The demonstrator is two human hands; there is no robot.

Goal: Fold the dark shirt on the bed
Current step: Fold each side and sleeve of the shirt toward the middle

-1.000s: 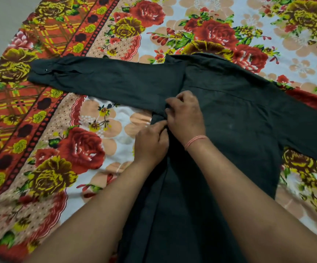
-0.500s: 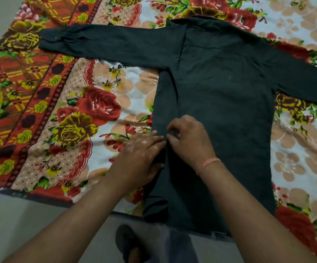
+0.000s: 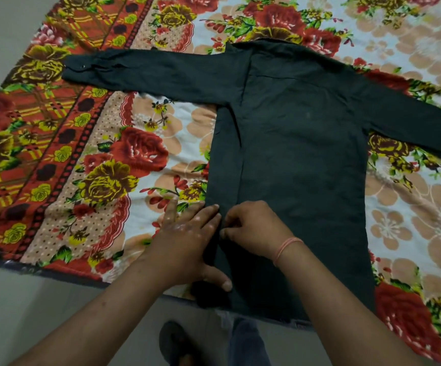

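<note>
Floral bedsheet (image 3: 140, 154) bears dark shirt (image 3: 301, 159), collar away; both hands (image 3: 187, 239) pinching its hem-side fold.

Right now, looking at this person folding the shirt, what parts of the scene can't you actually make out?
Head view, the only one:
- The dark shirt: its right sleeve end is cut off by the right picture edge.
- Shirt front and buttons: face down against the floral bedsheet, hidden.
- The fold's lower edge: covered by the left hand and right hand.
- The sandal below the bed: dim, partly hidden by the left forearm.
</note>
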